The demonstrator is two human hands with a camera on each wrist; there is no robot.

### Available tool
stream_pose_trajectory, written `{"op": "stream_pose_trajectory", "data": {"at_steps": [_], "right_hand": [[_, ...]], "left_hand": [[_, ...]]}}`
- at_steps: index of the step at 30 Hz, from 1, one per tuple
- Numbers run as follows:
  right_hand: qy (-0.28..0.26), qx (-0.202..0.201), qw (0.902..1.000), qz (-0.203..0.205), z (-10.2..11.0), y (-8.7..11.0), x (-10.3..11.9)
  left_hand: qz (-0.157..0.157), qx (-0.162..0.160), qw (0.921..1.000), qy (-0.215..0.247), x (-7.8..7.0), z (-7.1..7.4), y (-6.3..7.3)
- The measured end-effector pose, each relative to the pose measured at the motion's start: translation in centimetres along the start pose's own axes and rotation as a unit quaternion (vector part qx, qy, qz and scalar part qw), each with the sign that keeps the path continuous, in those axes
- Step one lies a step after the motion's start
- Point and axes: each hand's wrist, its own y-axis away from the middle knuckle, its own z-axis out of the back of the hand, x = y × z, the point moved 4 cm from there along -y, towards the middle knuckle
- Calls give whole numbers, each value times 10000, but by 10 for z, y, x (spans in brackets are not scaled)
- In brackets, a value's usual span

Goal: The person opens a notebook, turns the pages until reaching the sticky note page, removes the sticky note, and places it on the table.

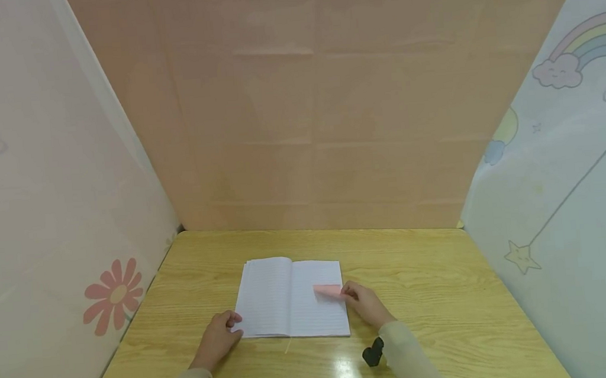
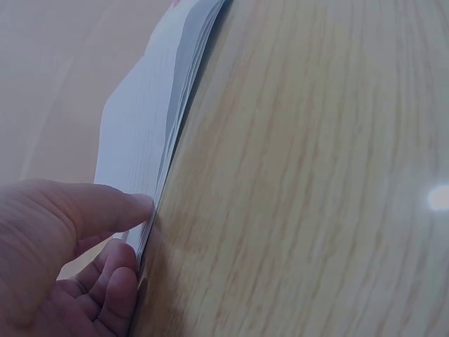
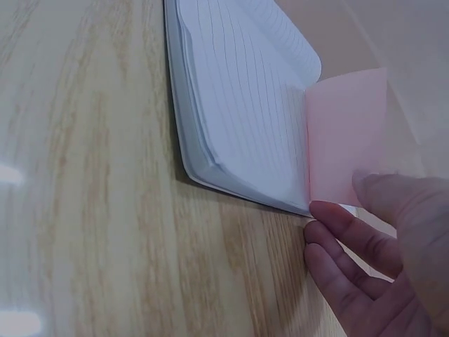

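Observation:
An open notebook point(image 1: 318, 315) with lined white pages lies on the wooden table. On its right-hand page a pink sticky note point(image 1: 328, 289) stands partly raised, one edge against the paper. My right hand point(image 1: 366, 304) pinches the free end of this note between thumb and fingers, as the right wrist view shows with the pink sheet point(image 3: 345, 137) lifted off the page. At the lower left corner of the notebook, my left hand point(image 1: 217, 338) holds the edge. Its thumb point(image 2: 123, 208) lies on the page, with the other fingers curled at the side.
The yellowish wooden table point(image 1: 429, 298) extends around the notebook. A brown papered panel point(image 1: 307, 105) rises behind it, and patterned white walls stand at the left point(image 1: 44, 233) and right point(image 1: 564, 180). A thin pale ribbon point(image 1: 287, 345) sticks out below the notebook's spine.

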Motion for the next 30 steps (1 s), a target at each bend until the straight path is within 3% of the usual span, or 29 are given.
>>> {"op": "stream_pose_trajectory", "data": {"at_steps": [4, 18, 30], "right_hand": [[151, -149, 9998, 20, 1, -2, 0], [-356, -141, 9983, -442, 1, -2, -6], [-998, -33, 9944, -335, 1, 0, -4]], "left_hand": [[59, 39, 10000, 17, 2, -1, -1], [-45, 27, 10000, 61, 3, 0, 0], [31, -1, 10000, 94, 6, -2, -2]]}}
